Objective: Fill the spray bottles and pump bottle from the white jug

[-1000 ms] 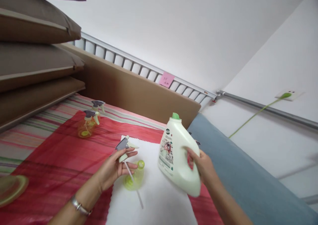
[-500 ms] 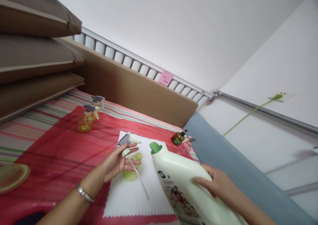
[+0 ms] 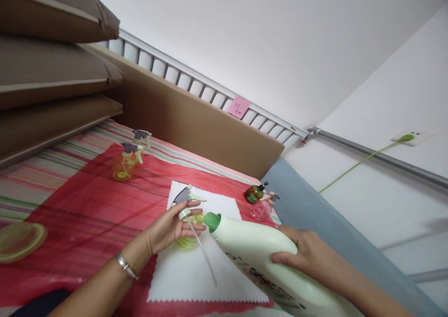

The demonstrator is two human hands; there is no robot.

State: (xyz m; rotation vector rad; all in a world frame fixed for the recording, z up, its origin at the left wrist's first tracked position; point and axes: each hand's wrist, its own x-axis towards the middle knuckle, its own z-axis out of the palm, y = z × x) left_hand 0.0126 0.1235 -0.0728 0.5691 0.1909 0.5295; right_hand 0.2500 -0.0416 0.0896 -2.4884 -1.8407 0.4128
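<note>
My left hand holds a grey and pale-green spray head, its clear dip tube slanting down to the right. Beneath and behind the fingers stands a yellow-green clear bottle, partly hidden by that hand. In my right hand is a large pale-green jug with a printed label, gripped by its handle and tilted to the left. The jug's green spout is close to the yellow-green bottle's mouth; I cannot tell whether they touch or whether liquid flows.
A white scalloped mat lies on a red cloth. Orange spray bottles stand at back left; a dark pump bottle and a pink bottle at right. A pale-green round lid is at left. Brown cushions are stacked behind.
The jug has tipped further over, its spout moving left and down to the yellow-green bottle's mouth. My left hand keeps hold of the spray head. The camera view has shifted slightly.
</note>
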